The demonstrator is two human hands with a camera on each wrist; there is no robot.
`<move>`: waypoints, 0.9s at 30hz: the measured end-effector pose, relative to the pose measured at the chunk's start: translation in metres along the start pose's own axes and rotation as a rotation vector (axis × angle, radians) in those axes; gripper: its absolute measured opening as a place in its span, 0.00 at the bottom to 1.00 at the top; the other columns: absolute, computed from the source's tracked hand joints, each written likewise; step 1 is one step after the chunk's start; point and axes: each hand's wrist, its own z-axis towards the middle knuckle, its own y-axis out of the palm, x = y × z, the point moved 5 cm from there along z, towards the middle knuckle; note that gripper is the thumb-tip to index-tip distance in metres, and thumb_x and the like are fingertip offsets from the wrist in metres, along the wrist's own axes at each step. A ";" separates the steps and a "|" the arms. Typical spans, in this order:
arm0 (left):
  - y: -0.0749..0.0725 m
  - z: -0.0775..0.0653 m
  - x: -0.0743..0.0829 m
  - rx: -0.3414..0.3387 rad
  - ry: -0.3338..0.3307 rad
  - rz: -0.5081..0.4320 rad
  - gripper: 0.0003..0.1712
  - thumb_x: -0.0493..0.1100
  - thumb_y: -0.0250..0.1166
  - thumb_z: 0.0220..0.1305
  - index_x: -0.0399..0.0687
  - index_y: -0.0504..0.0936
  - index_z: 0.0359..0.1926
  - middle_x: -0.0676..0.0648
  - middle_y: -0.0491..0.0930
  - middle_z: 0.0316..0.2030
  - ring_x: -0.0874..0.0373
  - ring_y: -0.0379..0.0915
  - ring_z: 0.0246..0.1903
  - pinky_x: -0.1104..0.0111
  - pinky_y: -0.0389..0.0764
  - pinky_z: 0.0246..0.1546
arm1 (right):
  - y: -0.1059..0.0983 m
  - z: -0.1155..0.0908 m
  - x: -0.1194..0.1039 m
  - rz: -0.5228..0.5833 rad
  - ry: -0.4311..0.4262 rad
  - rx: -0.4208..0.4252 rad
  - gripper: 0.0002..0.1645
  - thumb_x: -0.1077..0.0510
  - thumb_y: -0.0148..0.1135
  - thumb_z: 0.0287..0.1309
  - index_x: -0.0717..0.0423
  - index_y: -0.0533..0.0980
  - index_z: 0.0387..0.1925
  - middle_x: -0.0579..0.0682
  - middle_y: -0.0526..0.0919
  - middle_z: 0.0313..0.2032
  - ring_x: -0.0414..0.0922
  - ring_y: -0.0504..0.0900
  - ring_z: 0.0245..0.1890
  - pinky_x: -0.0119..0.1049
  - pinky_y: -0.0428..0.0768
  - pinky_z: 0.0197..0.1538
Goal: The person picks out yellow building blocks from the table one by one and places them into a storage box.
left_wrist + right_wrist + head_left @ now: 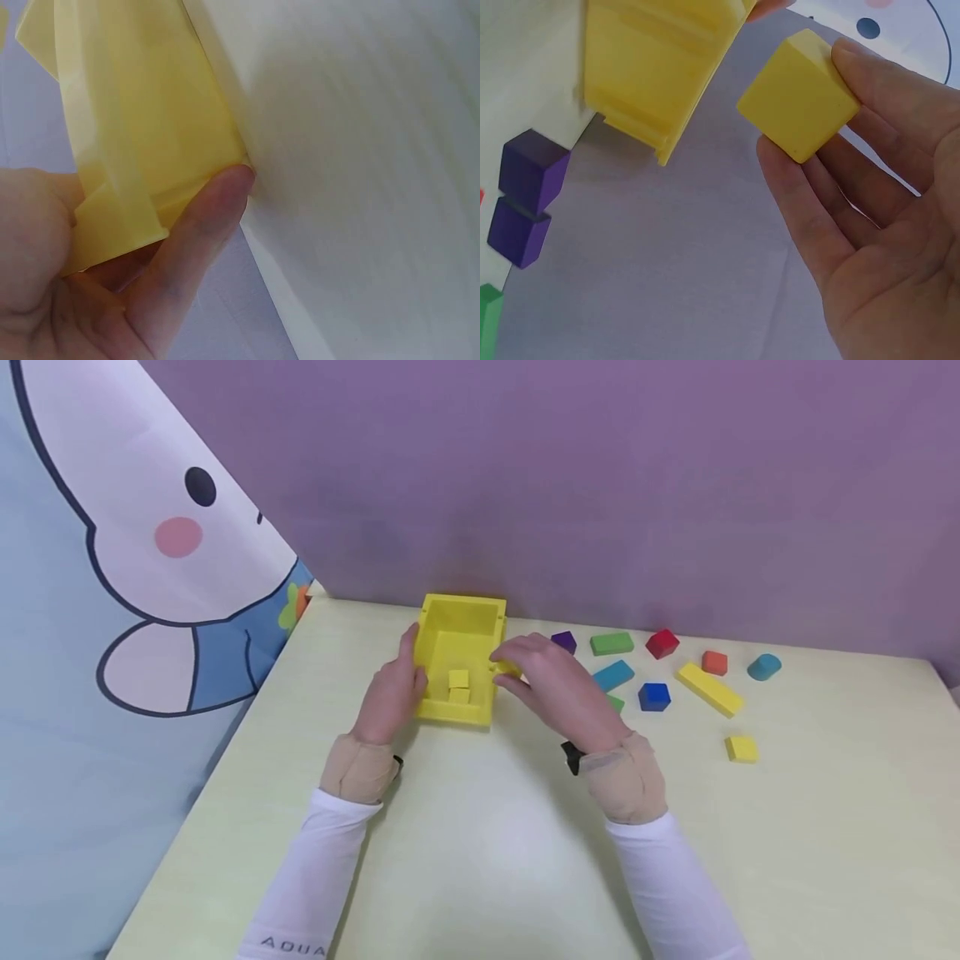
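Observation:
A yellow open-topped box point(453, 719) stands near the far edge of the table, with two small yellow blocks point(458, 679) lying on its floor. My left hand point(385, 700) grips the box's left side; in the left wrist view the box wall point(161, 97) lies between its thumb and fingers. Just beside the box's right rim, my right hand point(558, 687) pinches a yellow block point(799, 97) between thumb and fingertips. In the right wrist view this block appears raised beside the box's outer wall point(649, 67).
Right of the box lie a purple block point(563, 642), a green block point(611, 644), a red cube point(662, 644), a blue cube point(655, 697), a long yellow block point(708, 689), a teal cylinder point(764, 667) and a yellow block point(742, 748). A purple wall point(600, 527) rises behind the table.

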 end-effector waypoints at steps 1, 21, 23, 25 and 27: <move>0.000 0.000 0.000 0.003 0.004 0.002 0.37 0.41 0.46 0.65 0.51 0.41 0.71 0.43 0.70 0.19 0.51 0.66 0.16 0.61 0.68 0.19 | 0.001 0.002 0.000 0.001 0.002 -0.004 0.17 0.54 0.62 0.52 0.51 0.78 0.45 0.45 0.80 0.43 0.42 0.74 0.47 0.33 0.71 0.51; 0.000 0.000 0.003 0.013 0.028 0.006 0.36 0.41 0.46 0.65 0.50 0.42 0.71 0.44 0.71 0.19 0.52 0.67 0.16 0.62 0.68 0.19 | 0.019 0.031 -0.004 -0.027 -0.042 -0.033 0.17 0.53 0.60 0.54 0.54 0.78 0.45 0.46 0.79 0.42 0.43 0.74 0.46 0.31 0.71 0.49; 0.000 0.000 0.003 0.005 0.027 0.003 0.36 0.41 0.46 0.66 0.50 0.42 0.71 0.44 0.71 0.19 0.52 0.67 0.16 0.62 0.69 0.19 | 0.020 0.033 -0.003 -0.032 -0.044 -0.031 0.16 0.54 0.60 0.54 0.54 0.78 0.45 0.46 0.79 0.42 0.43 0.74 0.46 0.31 0.71 0.50; -0.001 0.000 0.004 -0.001 0.023 0.001 0.35 0.41 0.45 0.66 0.50 0.42 0.71 0.43 0.71 0.20 0.52 0.67 0.17 0.62 0.69 0.21 | 0.021 0.034 -0.003 -0.035 -0.043 -0.031 0.17 0.54 0.60 0.54 0.54 0.78 0.46 0.47 0.79 0.43 0.44 0.74 0.47 0.32 0.71 0.51; -0.001 0.000 0.004 -0.006 0.016 0.002 0.35 0.41 0.45 0.66 0.50 0.42 0.71 0.43 0.71 0.21 0.52 0.67 0.18 0.62 0.70 0.21 | 0.023 0.036 -0.003 -0.036 -0.043 -0.034 0.17 0.54 0.60 0.54 0.54 0.78 0.46 0.47 0.79 0.44 0.44 0.74 0.48 0.32 0.70 0.52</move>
